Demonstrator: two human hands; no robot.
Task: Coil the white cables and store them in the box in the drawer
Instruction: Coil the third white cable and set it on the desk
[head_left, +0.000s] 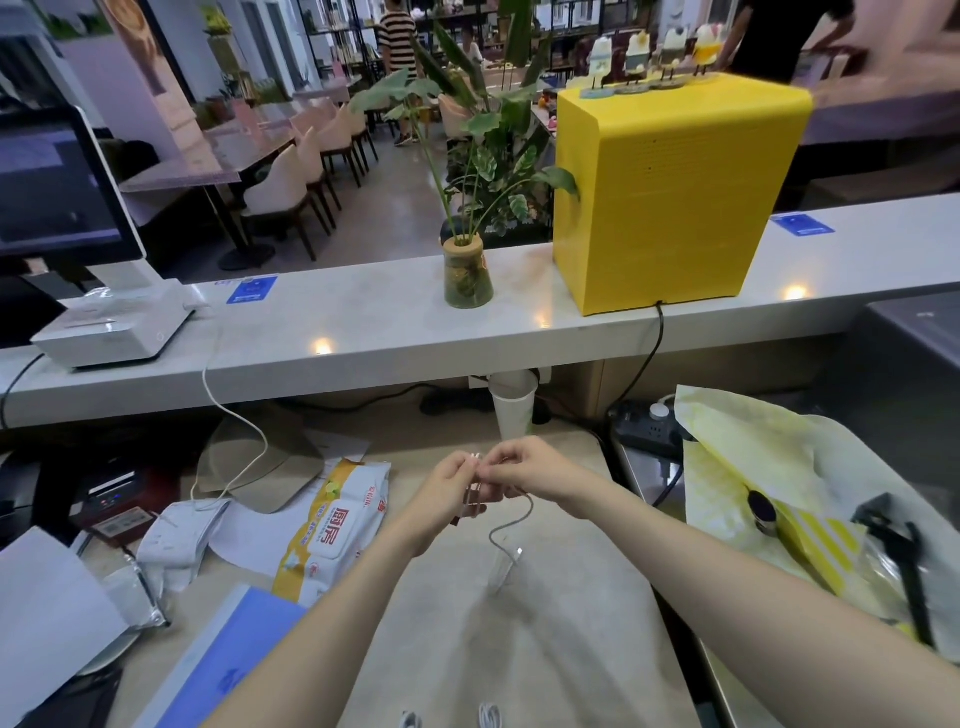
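We pinch the thin white cable between both hands, left hand and right hand touching. Its loose tail hangs below the fingers, nearer our right.

yellow box, potted plant, paper cup, wipes pack

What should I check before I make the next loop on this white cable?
1. Left hand grips the loops of the white cable: ok.
2. Right hand pinches the cable at the top of the bundle: ok.
3. Loose tail hangs free, plug end clear of the desk clutter: ok.
4. Bundle is neat and even: cannot tell, the fingers hide it.
5. Other coiled cables lie at the near desk edge, apart from this one: ok.
6. Drawer and box ready to receive it: cannot tell, neither is in view.
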